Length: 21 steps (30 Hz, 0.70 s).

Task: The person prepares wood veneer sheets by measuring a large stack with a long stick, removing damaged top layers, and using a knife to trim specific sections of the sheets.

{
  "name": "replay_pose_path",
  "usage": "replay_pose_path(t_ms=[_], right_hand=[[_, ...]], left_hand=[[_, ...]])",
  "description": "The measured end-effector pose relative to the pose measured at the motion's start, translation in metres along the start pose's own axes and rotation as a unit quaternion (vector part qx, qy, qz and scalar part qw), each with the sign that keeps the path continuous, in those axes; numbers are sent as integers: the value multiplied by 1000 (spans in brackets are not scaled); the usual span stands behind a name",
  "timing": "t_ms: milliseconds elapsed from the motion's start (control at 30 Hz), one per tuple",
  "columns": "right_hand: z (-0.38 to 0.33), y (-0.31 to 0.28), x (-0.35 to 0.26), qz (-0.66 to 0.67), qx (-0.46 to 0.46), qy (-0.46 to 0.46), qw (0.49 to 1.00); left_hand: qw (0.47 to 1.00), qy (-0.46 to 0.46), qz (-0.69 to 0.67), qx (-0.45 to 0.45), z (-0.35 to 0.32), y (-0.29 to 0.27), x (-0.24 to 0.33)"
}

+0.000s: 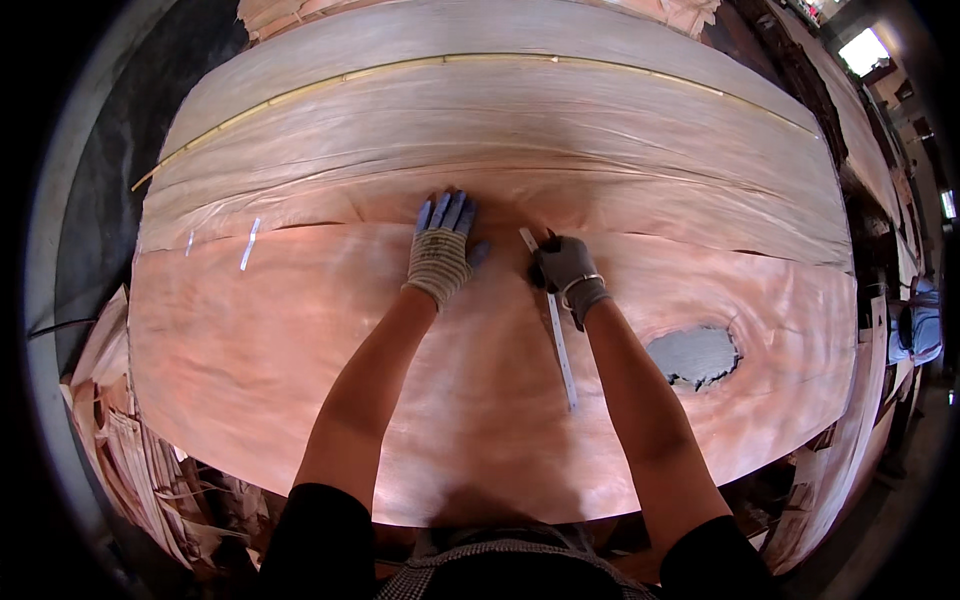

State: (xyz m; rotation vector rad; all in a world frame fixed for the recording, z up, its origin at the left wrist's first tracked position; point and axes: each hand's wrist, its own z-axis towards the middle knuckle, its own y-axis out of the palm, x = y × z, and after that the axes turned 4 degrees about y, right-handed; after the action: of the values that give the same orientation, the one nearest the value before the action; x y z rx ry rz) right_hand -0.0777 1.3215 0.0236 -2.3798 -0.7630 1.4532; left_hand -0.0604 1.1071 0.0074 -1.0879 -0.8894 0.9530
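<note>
While left hand (440, 255) lies flat on veneer (300, 340), right grip (565, 268) pinching half-hidden tape strip (560, 345).

Veneer scraps (130, 450) heaped at 8 o'clock, below the sheet edge. Dark floor (110, 180) at 10 o'clock. Bright window (863, 48) at 1 o'clock. Stacked boards (870, 130) along 2 o'clock. A blue object (922, 320), too blurred to identify, at 3 o'clock.

I count two gloved hands at the frame center, the left hand (441, 252) and the right hand (566, 268). I see one long white tape strip (561, 340) at center, two short tape pieces (249, 243) at left, and one hole (695, 356) at right in the veneer sheet (300, 340).
</note>
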Motion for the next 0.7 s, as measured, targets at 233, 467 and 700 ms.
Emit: replay_pose_path(t_ms=[233,467,700], right_hand=[[18,0,-11,19,-17,36,999],[8,7,2,-56,8,-84,995],[7,-100,70,-70,123,-28,990]], left_hand=[[988,34,-144,53,15,-2,29],[969,191,-157,-19,21,-5,36],[976,158,-95,-113,35,-30,46]])
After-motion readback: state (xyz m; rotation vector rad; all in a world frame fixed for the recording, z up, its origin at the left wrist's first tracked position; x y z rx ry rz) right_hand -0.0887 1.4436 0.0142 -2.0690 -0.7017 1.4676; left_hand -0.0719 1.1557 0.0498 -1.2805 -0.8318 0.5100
